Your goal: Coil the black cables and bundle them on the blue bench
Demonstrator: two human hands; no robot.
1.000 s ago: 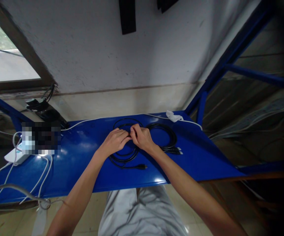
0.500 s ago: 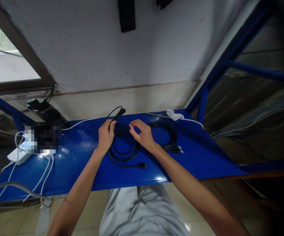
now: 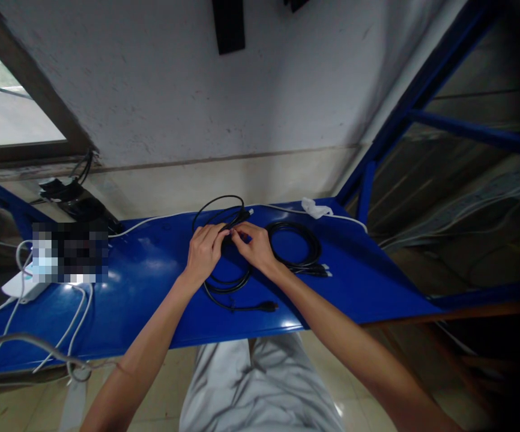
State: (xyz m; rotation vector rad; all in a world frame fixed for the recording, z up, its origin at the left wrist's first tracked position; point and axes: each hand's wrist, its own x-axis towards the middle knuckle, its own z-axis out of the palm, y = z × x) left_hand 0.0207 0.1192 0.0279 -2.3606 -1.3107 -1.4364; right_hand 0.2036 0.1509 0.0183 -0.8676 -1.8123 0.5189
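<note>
My left hand (image 3: 205,251) is closed around a black cable (image 3: 218,197), whose loop and plug end stick up past the fingers. My right hand (image 3: 255,246) is pinched shut, its fingertips meeting those of the left; whatever they grip is too small to name. Under both hands lies a coil of black cable (image 3: 229,290) on the blue table (image 3: 152,300), its black plug (image 3: 266,306) pointing right. Beside my right hand rests another black cable coil (image 3: 316,243), with several plug ends (image 3: 318,270) lying together at its front.
On the left are a white power strip (image 3: 30,285), white cords (image 3: 77,318) and a black cylindrical object (image 3: 84,207). A crumpled white piece (image 3: 316,208) and a white cable (image 3: 152,224) lie along the back edge. Blue frame bars (image 3: 368,186) rise on the right.
My left hand has moved right with the black cable, and its fingertips now meet those of my right hand. The cable's plug end has shifted right; the view has moved slightly.
</note>
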